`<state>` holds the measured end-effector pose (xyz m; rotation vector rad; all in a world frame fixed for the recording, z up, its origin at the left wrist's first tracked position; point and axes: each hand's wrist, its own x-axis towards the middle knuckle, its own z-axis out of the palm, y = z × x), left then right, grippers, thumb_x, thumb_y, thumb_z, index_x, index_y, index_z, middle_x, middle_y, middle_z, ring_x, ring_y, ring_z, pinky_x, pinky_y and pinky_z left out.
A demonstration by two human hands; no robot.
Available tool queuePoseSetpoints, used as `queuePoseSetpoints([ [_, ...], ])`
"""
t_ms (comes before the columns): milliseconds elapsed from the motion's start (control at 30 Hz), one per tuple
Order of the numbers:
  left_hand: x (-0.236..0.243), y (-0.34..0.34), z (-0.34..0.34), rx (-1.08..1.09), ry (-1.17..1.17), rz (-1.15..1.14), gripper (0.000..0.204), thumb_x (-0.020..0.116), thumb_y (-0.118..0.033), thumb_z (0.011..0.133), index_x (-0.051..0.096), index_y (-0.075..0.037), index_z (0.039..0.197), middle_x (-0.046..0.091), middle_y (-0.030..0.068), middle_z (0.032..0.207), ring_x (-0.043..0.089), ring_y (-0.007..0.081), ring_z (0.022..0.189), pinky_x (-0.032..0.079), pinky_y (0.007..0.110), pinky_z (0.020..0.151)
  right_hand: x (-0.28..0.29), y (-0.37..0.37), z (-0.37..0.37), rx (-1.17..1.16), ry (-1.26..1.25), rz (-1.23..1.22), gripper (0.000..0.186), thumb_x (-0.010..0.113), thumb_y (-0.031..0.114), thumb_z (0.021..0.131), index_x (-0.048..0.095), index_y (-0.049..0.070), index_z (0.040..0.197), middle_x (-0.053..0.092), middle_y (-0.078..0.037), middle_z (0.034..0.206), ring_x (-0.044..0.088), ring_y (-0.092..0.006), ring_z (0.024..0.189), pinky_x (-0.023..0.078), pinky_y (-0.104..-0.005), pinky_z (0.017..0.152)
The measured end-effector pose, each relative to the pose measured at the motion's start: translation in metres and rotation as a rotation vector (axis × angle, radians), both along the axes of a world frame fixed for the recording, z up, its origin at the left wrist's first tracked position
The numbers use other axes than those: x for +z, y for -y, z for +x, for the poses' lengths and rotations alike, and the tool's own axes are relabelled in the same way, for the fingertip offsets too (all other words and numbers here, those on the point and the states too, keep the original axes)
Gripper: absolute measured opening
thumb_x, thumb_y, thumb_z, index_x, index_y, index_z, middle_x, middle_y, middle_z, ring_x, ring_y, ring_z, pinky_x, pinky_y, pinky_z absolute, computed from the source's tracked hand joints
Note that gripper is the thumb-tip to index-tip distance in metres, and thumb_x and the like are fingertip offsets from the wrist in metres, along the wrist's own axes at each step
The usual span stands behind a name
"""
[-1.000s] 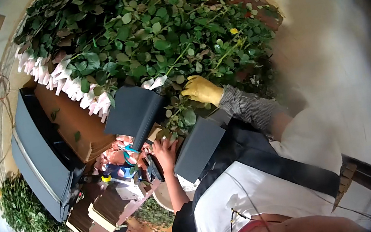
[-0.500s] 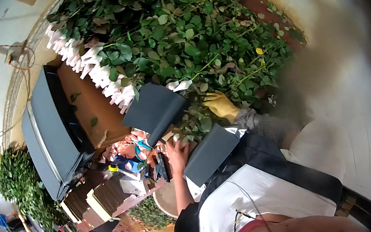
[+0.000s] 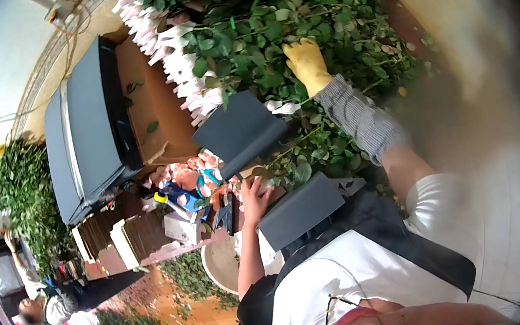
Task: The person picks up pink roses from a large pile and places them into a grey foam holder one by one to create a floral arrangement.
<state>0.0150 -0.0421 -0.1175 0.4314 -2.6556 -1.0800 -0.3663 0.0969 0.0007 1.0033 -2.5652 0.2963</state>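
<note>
My right hand [image 3: 308,67], in a yellow glove, reaches into a big heap of leafy rose stems [image 3: 268,28]. Its fingers curl down among the leaves, which hide whatever lies in them. Pale sleeves [image 3: 152,31] wrap the flower ends along the heap's left edge. My bare left hand [image 3: 256,201] rests palm down with fingers apart, beside a smaller bunch of leafy stems [image 3: 318,148]. Just above it lies a dark grey folded sheet [image 3: 239,129], with one sleeved rose [image 3: 283,108] at its right. Another dark grey sheet [image 3: 300,210] is close in front of my body.
At left stands a stack of dark grey sheets [image 3: 86,133] by an opened cardboard box [image 3: 155,104]. Teal-handled scissors [image 3: 202,185], a blue box [image 3: 184,196] and cardboard pieces [image 3: 138,239] crowd the table. Below is a round bin [image 3: 221,261]. Far left, another person [image 3: 57,304] works near foliage.
My right hand has moved up and away from the small bunch, deeper into the rose heap, with the arm stretched out. The left hand stays near the grey sheet, its fingers more spread.
</note>
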Motion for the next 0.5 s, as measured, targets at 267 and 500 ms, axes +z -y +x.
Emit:
queuePoseSetpoints([
  [267, 0.01, 0.001, 0.006, -0.054, -0.003, -0.041, 0.037, 0.081, -0.019, 0.076, 0.07, -0.006, 0.109, 0.056, 0.0193, 0.118, 0.055, 0.0382, 0.109, 0.046, 0.045, 0.094, 0.027, -0.042, 0.019, 0.333, 0.033, -0.33, 0.028, 0.071, 0.008, 0.076, 0.069, 0.01, 0.103, 0.069, -0.008, 0.108, 0.064, -0.0249, 0.105, 0.046, -0.0406, 0.1],
  [500, 0.016, 0.0, 0.01, -0.052, 0.222, -0.109, 0.038, 0.076, -0.035, 0.083, 0.069, -0.007, 0.108, 0.069, 0.0161, 0.085, 0.066, 0.0399, 0.081, 0.051, 0.048, 0.079, 0.121, -0.053, 0.108, 0.628, -0.124, 0.039, 0.033, 0.058, 0.004, 0.085, 0.066, 0.014, 0.115, 0.071, -0.004, 0.112, 0.067, -0.0224, 0.097, 0.053, -0.0357, 0.087],
])
